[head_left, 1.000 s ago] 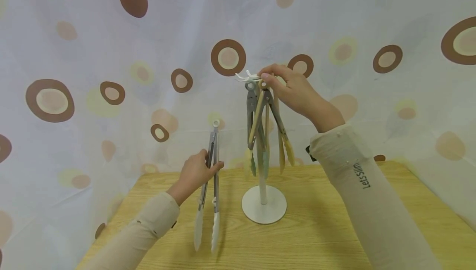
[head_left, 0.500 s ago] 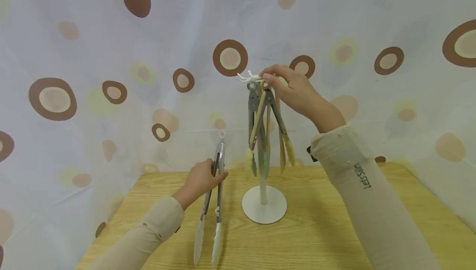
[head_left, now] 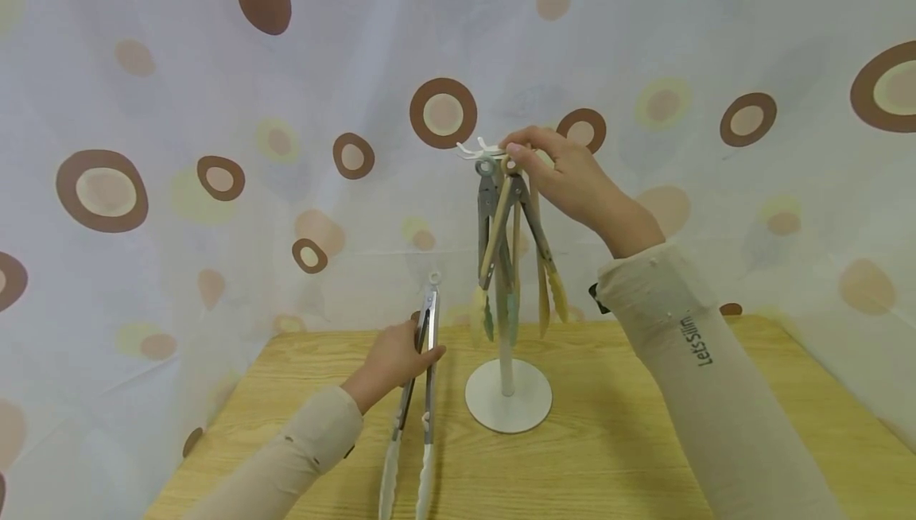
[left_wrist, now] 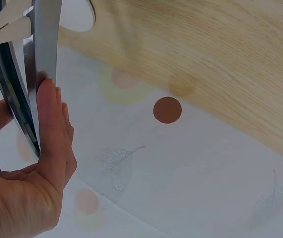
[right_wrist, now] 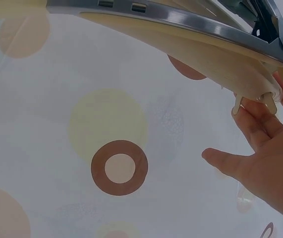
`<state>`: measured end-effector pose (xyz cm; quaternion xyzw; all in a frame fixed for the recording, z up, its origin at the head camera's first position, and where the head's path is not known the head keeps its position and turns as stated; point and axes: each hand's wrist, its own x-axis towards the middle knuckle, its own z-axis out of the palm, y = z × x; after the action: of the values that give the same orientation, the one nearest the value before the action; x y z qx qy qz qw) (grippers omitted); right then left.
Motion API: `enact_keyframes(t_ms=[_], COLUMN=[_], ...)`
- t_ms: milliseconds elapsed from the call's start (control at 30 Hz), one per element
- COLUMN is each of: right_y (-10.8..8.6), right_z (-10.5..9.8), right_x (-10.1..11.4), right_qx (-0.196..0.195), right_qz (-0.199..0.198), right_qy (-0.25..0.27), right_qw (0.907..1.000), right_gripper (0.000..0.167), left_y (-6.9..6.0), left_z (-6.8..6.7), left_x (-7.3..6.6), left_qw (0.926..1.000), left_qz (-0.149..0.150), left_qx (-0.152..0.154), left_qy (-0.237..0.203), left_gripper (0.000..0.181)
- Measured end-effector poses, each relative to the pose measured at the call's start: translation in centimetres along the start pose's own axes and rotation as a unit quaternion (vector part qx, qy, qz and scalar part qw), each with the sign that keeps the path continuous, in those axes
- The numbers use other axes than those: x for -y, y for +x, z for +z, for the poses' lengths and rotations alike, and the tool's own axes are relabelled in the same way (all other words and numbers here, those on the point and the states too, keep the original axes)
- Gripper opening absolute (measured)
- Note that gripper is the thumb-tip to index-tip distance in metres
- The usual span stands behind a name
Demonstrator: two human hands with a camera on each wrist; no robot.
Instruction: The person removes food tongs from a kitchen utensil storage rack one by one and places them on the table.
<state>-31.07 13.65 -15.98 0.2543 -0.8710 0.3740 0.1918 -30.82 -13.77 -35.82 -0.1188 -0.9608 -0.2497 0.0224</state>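
My left hand (head_left: 393, 361) grips a long pair of metal tongs (head_left: 430, 393) with white scalloped tips, ring end up. In the left wrist view the thumb and fingers lie on either side of these tongs (left_wrist: 47, 39). My right hand (head_left: 565, 174) holds the top of a white hook stand (head_left: 506, 409), with thumb and index finger by its hooks. On the stand hang grey tongs with green tips (head_left: 487, 202) and tongs with yellow tips (head_left: 556, 293). The right wrist view has tongs (right_wrist: 191, 22) close to the right fingertips (right_wrist: 248, 121). Other hanging pieces are partly hidden.
The stand's round base rests on a wooden table (head_left: 608, 440). Behind it hangs a pale curtain (head_left: 379, 51) with brown and yellow circles. Free-standing hook tips (head_left: 468, 148) stick out to the left at the stand's top.
My left hand has moved down and slightly right with the white-tipped tongs, whose tips now reach the bottom edge of the view. The right hand and the stand have hardly moved.
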Motion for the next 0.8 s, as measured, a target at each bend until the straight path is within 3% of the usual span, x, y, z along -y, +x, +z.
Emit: enact_keyframes(t_ms=[800], right_y=[0.1], right_z=[0.2], right_x=[-0.1], right_qx=[-0.003], right_qz=[0.0], right_qy=[0.004], right_qw=[1.0], right_gripper=[0.042], left_y=[0.0], left_z=[2.5], left_x=[0.6], left_qw=[0.9993], left_qz=[0.002], left_qx=[0.027], left_qy=[0.027], left_gripper=[0.037])
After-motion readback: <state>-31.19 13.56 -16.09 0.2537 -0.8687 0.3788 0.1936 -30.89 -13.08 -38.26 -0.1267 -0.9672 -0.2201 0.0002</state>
